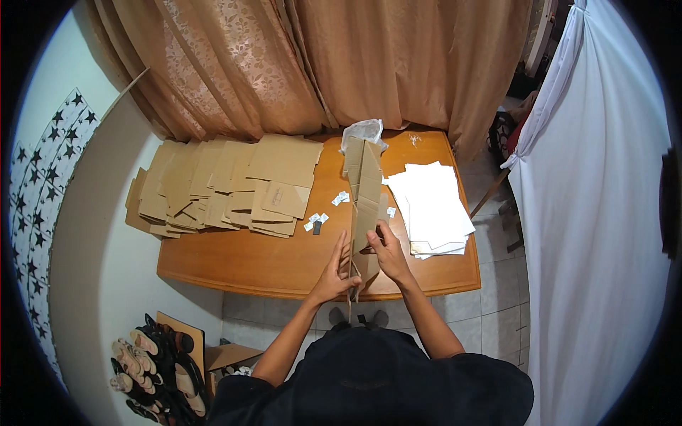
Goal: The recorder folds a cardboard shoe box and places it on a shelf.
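A folded piece of brown cardboard (366, 192) stands on edge between my hands, near the middle of the wooden table, its creased panels partly spread. My left hand (334, 275) presses along its left side, fingers stretched up the panel and thumb toward the near end. On the other side, my right hand (387, 254) grips the panel's right edge with thumb and bent fingers. Parts of the fingers on both hands are hidden by the cardboard. Small white packets (341, 197) lie to the left of it, and more packets (312, 223) lie nearer, beside a small dark piece (317, 228).
Overlapping flat cardboard pieces (227, 184) cover the left of the wooden table (234, 266). A stack of white sheets (430, 209) lies at the right, and a clear plastic bag (364, 130) at the back. Brown curtains (398, 57) hang behind; shoes (160, 369) stand lower left.
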`<action>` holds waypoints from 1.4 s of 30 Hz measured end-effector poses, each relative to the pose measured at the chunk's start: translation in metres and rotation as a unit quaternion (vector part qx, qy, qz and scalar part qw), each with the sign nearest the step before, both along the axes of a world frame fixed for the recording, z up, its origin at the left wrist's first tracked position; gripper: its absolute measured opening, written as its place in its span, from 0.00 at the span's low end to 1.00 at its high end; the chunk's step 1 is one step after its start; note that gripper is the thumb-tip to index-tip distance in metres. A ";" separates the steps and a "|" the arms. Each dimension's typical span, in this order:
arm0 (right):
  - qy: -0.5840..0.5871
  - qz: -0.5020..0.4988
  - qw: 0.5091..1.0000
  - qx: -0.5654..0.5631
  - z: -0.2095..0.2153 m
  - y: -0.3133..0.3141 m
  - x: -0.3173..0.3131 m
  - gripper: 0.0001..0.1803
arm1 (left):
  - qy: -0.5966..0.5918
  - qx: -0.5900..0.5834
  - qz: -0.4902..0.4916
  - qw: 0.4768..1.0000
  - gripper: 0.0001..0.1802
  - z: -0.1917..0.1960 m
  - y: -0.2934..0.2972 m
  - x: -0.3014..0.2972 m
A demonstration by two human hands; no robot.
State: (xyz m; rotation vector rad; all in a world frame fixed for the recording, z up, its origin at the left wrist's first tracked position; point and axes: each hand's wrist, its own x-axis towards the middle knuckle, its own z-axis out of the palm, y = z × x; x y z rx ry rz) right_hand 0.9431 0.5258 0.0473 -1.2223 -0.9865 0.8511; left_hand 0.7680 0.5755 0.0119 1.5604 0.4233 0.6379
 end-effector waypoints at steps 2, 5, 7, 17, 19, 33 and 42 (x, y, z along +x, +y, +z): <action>0.005 -0.013 1.000 -0.005 -0.002 0.007 0.002 0.21 | -0.020 -0.056 0.011 0.998 0.61 -0.002 0.009 -0.006; -0.130 -0.077 0.989 -0.006 0.001 0.016 0.005 0.16 | 0.014 -0.047 0.026 0.998 0.51 0.002 0.021 -0.020; -0.135 -0.079 0.988 -0.013 0.001 0.021 0.007 0.16 | 0.018 -0.167 0.048 0.985 0.50 0.020 0.024 -0.026; -0.245 -0.063 0.967 -0.002 0.002 0.050 -0.035 0.14 | 0.203 0.231 0.177 0.935 0.59 0.049 0.041 -0.032; -0.252 -0.064 0.966 -0.015 0.009 0.054 -0.040 0.14 | 0.177 0.203 0.187 0.945 0.52 0.037 0.046 -0.041; -0.226 -0.052 0.968 -0.093 0.011 0.036 -0.002 0.15 | 0.146 0.113 0.342 0.921 0.12 0.069 0.110 -0.110; -0.221 -0.072 0.965 -0.117 0.020 0.023 -0.011 0.15 | 0.132 0.124 0.317 0.931 0.16 0.025 0.109 -0.097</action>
